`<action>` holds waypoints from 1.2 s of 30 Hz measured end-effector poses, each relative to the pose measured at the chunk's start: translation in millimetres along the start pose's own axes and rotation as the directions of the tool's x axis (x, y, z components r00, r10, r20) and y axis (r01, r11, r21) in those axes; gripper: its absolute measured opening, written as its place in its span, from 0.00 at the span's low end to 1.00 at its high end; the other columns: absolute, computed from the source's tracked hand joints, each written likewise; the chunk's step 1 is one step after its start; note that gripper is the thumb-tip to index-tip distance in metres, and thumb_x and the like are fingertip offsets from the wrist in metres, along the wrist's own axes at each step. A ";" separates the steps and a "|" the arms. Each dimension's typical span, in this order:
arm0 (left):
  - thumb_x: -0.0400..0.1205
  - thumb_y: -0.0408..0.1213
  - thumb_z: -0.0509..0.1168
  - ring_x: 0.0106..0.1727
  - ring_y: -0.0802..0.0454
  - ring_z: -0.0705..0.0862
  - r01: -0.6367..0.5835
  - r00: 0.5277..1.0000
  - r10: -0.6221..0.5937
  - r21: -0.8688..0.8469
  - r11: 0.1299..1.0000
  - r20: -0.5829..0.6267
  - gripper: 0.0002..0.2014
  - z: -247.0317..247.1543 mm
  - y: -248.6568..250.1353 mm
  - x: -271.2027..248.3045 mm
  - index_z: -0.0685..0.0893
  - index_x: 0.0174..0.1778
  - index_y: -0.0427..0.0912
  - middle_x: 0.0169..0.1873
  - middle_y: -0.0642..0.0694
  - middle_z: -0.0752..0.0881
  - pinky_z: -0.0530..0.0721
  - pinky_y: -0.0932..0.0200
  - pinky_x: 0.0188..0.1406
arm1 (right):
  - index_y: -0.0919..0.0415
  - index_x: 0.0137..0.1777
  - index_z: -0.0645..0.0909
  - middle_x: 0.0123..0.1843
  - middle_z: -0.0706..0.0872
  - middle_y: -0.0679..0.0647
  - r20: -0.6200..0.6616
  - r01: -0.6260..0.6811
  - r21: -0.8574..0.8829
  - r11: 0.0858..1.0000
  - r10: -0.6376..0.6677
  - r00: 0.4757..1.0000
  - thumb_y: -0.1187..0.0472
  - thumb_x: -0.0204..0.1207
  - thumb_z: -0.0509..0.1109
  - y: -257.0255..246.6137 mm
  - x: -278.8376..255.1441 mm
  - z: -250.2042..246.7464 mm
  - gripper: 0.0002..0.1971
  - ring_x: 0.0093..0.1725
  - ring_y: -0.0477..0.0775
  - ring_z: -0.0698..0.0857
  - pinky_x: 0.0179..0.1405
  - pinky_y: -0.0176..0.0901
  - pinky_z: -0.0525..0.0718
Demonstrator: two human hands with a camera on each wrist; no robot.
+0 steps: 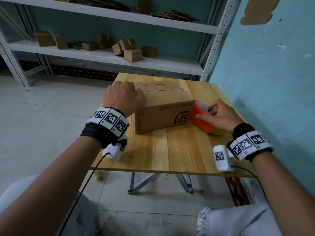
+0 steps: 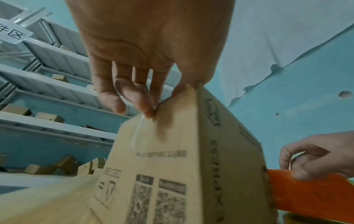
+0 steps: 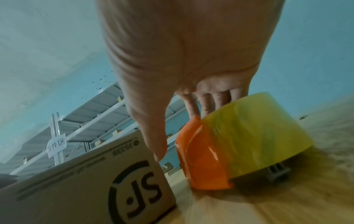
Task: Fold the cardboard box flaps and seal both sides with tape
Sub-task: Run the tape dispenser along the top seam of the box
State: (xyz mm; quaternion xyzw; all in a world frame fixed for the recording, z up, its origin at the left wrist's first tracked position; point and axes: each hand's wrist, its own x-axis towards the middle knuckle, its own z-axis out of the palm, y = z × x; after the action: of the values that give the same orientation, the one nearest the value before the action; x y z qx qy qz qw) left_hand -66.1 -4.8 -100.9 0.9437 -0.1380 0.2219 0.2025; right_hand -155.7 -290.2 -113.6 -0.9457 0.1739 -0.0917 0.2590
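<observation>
While my left hand (image 1: 123, 97) steadies the cardboard box (image 1: 162, 108) at its top left corner, fingers (image 2: 132, 91) curled over the edge and pinching it, my right hand (image 1: 219, 114) closes round the orange tape dispenser (image 1: 201, 116) lying on the wooden surface (image 1: 170, 150) just right of the box. I judge the top flaps folded down and the dispenser not yet lifted. To do this well, I get a firm grip before raising it, keep the box pinned, and start the tape down the side so it runs straight along the seam.
</observation>
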 end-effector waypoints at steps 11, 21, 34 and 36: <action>0.80 0.58 0.62 0.61 0.44 0.77 -0.014 0.987 0.032 -0.111 0.994 0.159 0.27 -4.3 -4.3 -0.8 0.78 0.71 0.46 0.63 0.42 0.72 0.74 0.54 0.55 | 0.57 0.56 0.77 0.52 0.83 0.55 -0.059 -0.036 -0.094 0.995 0.031 0.998 0.51 0.78 0.71 -3.6 -0.7 -0.2 0.13 0.51 0.56 0.82 0.45 0.46 0.80; 0.83 0.53 0.58 0.60 0.46 0.72 -0.222 0.974 0.222 -0.014 0.975 0.032 0.17 -4.5 3.0 -4.2 0.83 0.63 0.53 0.60 0.47 0.78 0.70 0.48 0.59 | 0.62 0.60 0.75 0.53 0.80 0.58 -0.201 -0.124 0.223 0.967 0.170 0.965 0.55 0.84 0.58 -4.1 3.1 -15.5 0.13 0.48 0.59 0.77 0.32 0.42 0.68; 0.86 0.47 0.56 0.52 0.53 0.79 -0.222 0.961 0.244 -0.165 0.961 0.129 0.12 6.9 4.3 -1.6 0.83 0.56 0.48 0.57 0.51 0.84 0.73 0.60 0.44 | 0.55 0.23 0.68 0.19 0.70 0.45 -0.438 0.162 0.467 0.869 0.068 0.897 0.34 0.75 0.69 -17.0 -4.4 -24.4 0.30 0.23 0.43 0.70 0.28 0.38 0.67; 0.82 0.59 0.58 0.48 0.53 0.80 -0.215 0.958 0.246 -0.197 0.957 0.149 0.18 6.2 7.4 -3.3 0.81 0.52 0.47 0.51 0.52 0.83 0.73 0.61 0.41 | 0.52 0.19 0.68 0.17 0.68 0.43 -0.423 0.200 0.505 0.840 0.039 0.905 0.36 0.75 0.70 -18.4 -3.8 -23.5 0.30 0.22 0.42 0.68 0.29 0.39 0.67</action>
State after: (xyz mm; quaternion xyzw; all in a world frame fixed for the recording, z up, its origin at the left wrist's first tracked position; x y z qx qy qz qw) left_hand -69.3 -13.4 -105.2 0.9147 -0.2836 0.1485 0.2467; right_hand -160.3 -284.7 -84.4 -0.7997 0.1514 -0.3473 0.4658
